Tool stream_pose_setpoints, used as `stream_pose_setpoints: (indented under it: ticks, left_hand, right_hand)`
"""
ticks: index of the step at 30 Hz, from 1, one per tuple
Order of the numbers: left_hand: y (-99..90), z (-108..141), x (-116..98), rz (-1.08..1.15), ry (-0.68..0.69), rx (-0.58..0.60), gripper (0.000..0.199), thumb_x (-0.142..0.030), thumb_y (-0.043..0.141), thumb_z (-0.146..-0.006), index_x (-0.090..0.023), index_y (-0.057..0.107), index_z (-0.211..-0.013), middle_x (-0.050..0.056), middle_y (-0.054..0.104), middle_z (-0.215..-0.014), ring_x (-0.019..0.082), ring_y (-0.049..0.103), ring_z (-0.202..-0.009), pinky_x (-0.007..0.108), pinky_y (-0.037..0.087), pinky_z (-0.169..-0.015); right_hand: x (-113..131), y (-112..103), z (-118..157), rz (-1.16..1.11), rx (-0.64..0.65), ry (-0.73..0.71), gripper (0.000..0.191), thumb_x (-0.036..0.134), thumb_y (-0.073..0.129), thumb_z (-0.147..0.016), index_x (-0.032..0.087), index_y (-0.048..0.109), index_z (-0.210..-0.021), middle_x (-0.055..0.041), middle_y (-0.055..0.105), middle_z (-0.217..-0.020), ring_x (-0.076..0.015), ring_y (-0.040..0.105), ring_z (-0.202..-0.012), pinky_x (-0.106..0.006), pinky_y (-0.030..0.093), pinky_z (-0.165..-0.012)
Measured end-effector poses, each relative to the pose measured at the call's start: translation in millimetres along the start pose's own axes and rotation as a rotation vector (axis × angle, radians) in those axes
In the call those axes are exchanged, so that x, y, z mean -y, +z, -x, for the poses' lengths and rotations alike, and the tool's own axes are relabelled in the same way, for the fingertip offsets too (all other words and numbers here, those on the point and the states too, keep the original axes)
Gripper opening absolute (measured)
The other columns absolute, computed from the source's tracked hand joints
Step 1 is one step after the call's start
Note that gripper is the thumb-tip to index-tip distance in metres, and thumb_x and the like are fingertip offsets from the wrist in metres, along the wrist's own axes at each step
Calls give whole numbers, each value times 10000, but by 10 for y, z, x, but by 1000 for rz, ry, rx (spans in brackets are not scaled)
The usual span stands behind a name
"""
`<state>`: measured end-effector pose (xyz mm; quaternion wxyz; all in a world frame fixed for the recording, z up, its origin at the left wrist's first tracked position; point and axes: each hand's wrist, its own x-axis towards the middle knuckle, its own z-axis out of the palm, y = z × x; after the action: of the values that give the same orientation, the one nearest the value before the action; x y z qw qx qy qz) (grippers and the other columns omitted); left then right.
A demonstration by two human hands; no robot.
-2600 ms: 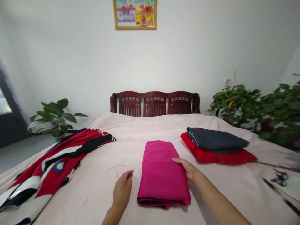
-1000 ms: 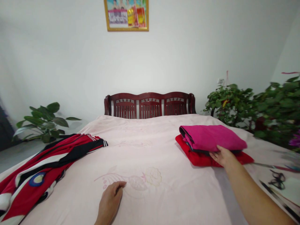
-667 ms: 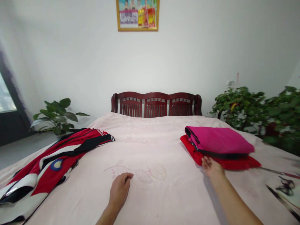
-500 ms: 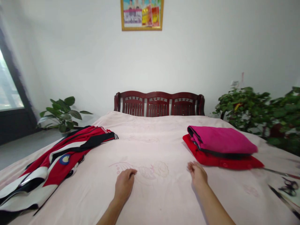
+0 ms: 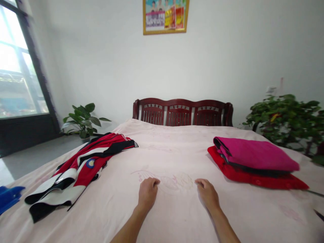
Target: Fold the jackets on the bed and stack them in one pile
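Observation:
My left hand rests on the pale pink bedsheet, its fingers curled in with nothing showing in them. Opposite it, my right hand lies on the same sheet with fingers also bent together and holding nothing visible. A faint flower pattern shows between the two. Left of my hands, a red, white and black jacket with a round blue badge is spread out loosely. To the right is a folded magenta garment, stacked on a folded red garment; neither hand touches the stack.
A blue item lies at the left edge. The tip of a dark, thin object shows at the right edge. Beyond the sheet stand a dark wooden backrest, a potted plant and a leafy plant.
The view has turned left, so the clothes appear farther right and the blue item has come into sight. My right hand has moved away from the folded stack, closer to my left hand.

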<state>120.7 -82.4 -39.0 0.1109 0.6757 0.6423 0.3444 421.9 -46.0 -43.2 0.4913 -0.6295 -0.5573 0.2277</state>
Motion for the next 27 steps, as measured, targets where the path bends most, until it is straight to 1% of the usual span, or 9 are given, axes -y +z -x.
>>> stream_pose_setpoints:
  ticks: [4, 11, 15, 18, 20, 22, 23, 25, 27]
  left_hand:
    - [-1, 13, -1, 5, -3, -4, 294, -90, 537, -826, -214, 739, -1000, 24, 746, -1004, 187, 619, -999, 309, 405, -932]
    - [-5, -2, 13, 56, -25, -3, 289, -76, 534, -813, -212, 741, -961, 14, 750, -1001, 192, 625, -1003, 329, 415, -949]
    - [-18, -13, 77, 67, -8, 36, 332, -50, 507, -799, -216, 734, -975, 7, 754, -1032, 170, 638, -1025, 307, 437, -963]
    - [-113, 11, 185, 49, 32, 61, 397, -38, 503, -779, -209, 714, -1068, 18, 743, -1080, 166, 634, -1048, 298, 446, -978]
    - [-267, 22, 307, 22, 51, 54, 438, -37, 505, -772, -197, 696, -1132, 48, 724, -1128, 192, 612, -1100, 332, 422, -1027]
    - [-511, 8, 483, -51, 63, 11, 473, -33, 493, -777, -196, 680, -1180, 80, 688, -1205, 231, 552, -1208, 393, 340, -1117]
    - [-664, -8, 590, -110, 63, -23, 488, -31, 483, -783, -198, 670, -1202, 92, 661, -1256, 251, 502, -1275, 424, 277, -1159]
    - [-1015, -45, 839, -354, 53, -131, 511, -52, 477, -807, -211, 634, -1267, 101, 602, -1351, 282, 402, -1376, 474, 162, -1204]
    - [-1391, -60, 1116, -582, -36, -250, 486, -106, 458, -854, -179, 594, -1315, 137, 546, -1404, 312, 349, -1412, 507, 127, -1203]
  right_hand:
    - [-28, -23, -18, 61, -1, 8, 243, 278, 547, -707, 240, 736, -856, -47, 743, -985, -243, 651, -997, -370, 456, -957]
    - [31, -73, -10, 63, -7, 45, 261, 344, 529, -693, 259, 742, -817, -26, 768, -935, -248, 678, -962, -349, 492, -871]
    - [23, -84, -40, 65, -8, 68, 275, 341, 514, -672, 255, 742, -800, -31, 768, -929, -256, 672, -967, -361, 478, -886]
    - [6, -82, -54, 69, -8, 74, 286, 339, 505, -666, 252, 742, -801, -36, 767, -943, -261, 667, -970, -371, 468, -898]
    - [6, -81, -54, 72, -5, 81, 288, 338, 506, -663, 251, 743, -800, -39, 766, -943, -265, 667, -968, -375, 467, -898]
    - [13, -81, -52, 72, 0, 78, 292, 334, 503, -660, 251, 744, -803, -41, 766, -946, -268, 666, -972, -377, 468, -895]
    - [17, -81, -52, 73, 1, 74, 294, 332, 500, -660, 251, 744, -803, -42, 766, -949, -269, 666, -975, -378, 468, -894]
    - [20, -81, -53, 77, -1, 70, 294, 327, 497, -657, 250, 744, -797, -46, 766, -953, -274, 666, -980, -380, 469, -891]
    - [17, -80, -55, 71, -2, 69, 288, 325, 500, -656, 250, 743, -789, -47, 767, -951, -274, 667, -977, -379, 471, -889]
